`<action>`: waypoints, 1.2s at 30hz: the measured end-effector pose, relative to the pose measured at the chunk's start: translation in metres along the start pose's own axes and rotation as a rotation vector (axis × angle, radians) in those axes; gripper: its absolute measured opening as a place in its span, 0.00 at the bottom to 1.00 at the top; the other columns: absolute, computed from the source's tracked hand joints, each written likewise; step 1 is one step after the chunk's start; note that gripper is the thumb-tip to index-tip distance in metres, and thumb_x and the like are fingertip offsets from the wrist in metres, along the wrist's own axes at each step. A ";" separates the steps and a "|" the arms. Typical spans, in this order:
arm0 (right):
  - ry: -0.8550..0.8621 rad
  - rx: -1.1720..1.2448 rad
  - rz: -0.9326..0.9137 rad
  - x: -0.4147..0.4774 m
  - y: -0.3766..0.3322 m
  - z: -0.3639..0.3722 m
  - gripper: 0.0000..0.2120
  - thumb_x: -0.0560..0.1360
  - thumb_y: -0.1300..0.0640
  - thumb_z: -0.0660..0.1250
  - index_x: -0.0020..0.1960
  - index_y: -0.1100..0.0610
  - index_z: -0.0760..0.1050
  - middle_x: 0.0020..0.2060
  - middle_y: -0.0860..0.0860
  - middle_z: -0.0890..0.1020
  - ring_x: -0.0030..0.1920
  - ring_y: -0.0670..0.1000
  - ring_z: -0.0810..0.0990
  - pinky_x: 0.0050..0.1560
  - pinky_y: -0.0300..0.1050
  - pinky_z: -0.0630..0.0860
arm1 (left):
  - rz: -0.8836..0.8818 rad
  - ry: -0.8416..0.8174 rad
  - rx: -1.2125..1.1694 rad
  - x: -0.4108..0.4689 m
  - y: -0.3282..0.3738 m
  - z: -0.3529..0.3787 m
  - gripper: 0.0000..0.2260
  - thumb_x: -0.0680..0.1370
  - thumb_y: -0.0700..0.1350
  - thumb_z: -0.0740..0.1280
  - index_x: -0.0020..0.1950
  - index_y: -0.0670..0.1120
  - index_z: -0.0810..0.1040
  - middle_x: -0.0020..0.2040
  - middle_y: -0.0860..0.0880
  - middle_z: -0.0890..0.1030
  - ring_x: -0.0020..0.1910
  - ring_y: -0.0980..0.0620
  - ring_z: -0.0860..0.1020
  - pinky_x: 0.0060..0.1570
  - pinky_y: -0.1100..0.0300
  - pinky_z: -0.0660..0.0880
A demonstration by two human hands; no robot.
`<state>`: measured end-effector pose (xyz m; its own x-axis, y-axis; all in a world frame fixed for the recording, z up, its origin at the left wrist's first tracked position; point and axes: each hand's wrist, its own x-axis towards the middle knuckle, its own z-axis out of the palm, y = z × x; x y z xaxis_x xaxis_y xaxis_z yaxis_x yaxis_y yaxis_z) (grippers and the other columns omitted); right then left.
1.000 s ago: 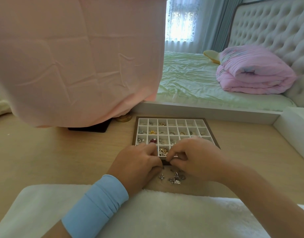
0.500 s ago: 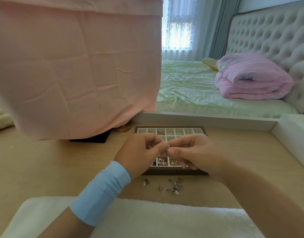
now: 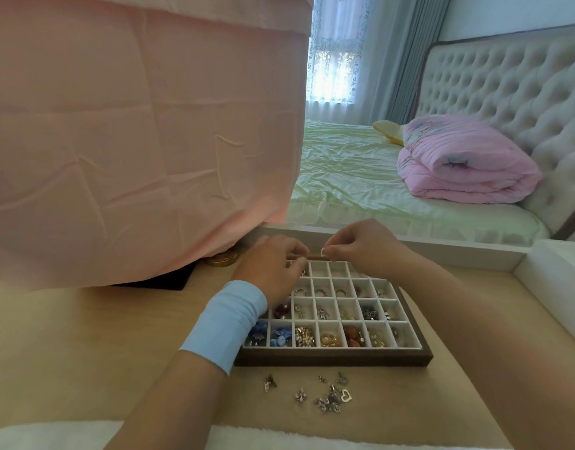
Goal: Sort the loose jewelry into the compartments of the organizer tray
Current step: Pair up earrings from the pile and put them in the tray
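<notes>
The organizer tray (image 3: 331, 358) has a dark wooden frame and white compartments and lies on the pale wooden table. Many compartments hold rings, beads and charms. My right hand (image 3: 360, 246) hovers over the tray's far row, pinching a small silver piece (image 3: 323, 252) between thumb and forefinger. My left hand (image 3: 273, 267), with a light blue wristband, is over the tray's far left corner with its fingers curled; whether it holds anything is hidden. Several loose silver charms (image 3: 330, 397) lie on the table just in front of the tray, among them a heart-shaped one (image 3: 346, 395).
A large pink cloth (image 3: 133, 141) hangs over the table's left back, above a gold tin (image 3: 222, 258) and a dark flat object (image 3: 159, 280). A white ledge (image 3: 441, 251) borders the table behind and right. White fluffy fabric (image 3: 52, 436) lies at the near edge.
Both hands have risen from the loose charms and moved away from me over the tray's far row, the right hand carrying the small silver piece. My view has tilted, showing more of the tray.
</notes>
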<state>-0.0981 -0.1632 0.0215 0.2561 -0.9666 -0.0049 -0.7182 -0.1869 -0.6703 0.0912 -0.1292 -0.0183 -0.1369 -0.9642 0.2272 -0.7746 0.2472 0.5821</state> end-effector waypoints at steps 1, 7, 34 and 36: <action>-0.036 -0.091 0.000 0.009 0.001 0.002 0.04 0.76 0.51 0.73 0.43 0.45 0.84 0.44 0.42 0.85 0.50 0.45 0.82 0.56 0.45 0.78 | 0.023 -0.019 0.056 0.001 -0.004 0.004 0.08 0.79 0.50 0.64 0.56 0.58 0.79 0.57 0.57 0.78 0.58 0.56 0.71 0.63 0.52 0.70; -0.224 -0.596 -0.056 0.036 -0.008 0.014 0.08 0.78 0.48 0.70 0.48 0.51 0.84 0.42 0.50 0.84 0.44 0.53 0.83 0.48 0.49 0.81 | 0.096 -0.029 0.161 0.005 -0.017 0.016 0.12 0.80 0.50 0.63 0.63 0.57 0.77 0.62 0.56 0.76 0.62 0.54 0.69 0.64 0.51 0.68; -0.073 -0.537 -0.180 -0.027 0.004 -0.002 0.14 0.82 0.52 0.59 0.62 0.40 0.79 0.59 0.39 0.78 0.56 0.45 0.77 0.57 0.44 0.74 | 0.152 -0.089 0.296 -0.005 -0.002 0.015 0.16 0.79 0.58 0.61 0.66 0.58 0.72 0.65 0.56 0.72 0.66 0.54 0.66 0.67 0.54 0.63; -0.058 -0.487 -0.220 -0.049 0.005 -0.003 0.12 0.81 0.51 0.62 0.58 0.39 0.80 0.51 0.37 0.77 0.49 0.41 0.77 0.51 0.41 0.74 | 0.171 -0.089 0.287 -0.011 0.006 0.012 0.15 0.79 0.58 0.61 0.64 0.58 0.73 0.64 0.56 0.73 0.65 0.54 0.67 0.66 0.54 0.65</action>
<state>-0.1162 -0.1168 0.0207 0.4597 -0.8869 0.0463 -0.8572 -0.4567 -0.2380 0.0802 -0.1181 -0.0267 -0.3229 -0.9190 0.2264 -0.8763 0.3806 0.2954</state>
